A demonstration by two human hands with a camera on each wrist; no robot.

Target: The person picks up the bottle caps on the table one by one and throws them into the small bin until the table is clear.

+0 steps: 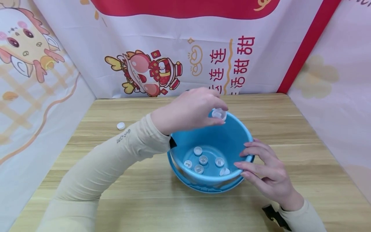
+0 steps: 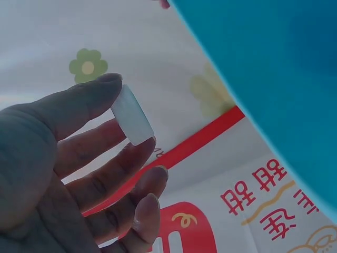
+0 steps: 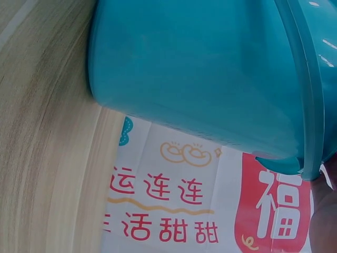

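Note:
A white bottle cap (image 2: 132,116) is pinched between the thumb and fingers of my left hand (image 1: 194,111), above the far rim of a blue bucket (image 1: 232,135). In the left wrist view the cap is seen from its side, with the other fingers loosely bent behind it. My right hand (image 1: 268,174) grips the bucket's right rim, some fingertips over the edge. Several white caps (image 1: 203,160) lie on the bucket's floor. In the right wrist view the bucket's outer wall (image 3: 200,68) fills the upper part and little of the hand shows.
One more white cap (image 1: 120,126) lies on the wooden table (image 1: 139,199), left of the bucket and beyond the left forearm. The bucket's handle (image 1: 208,188) hangs down at its near side. Printed cloth (image 1: 162,38) stands behind the table and at both sides.

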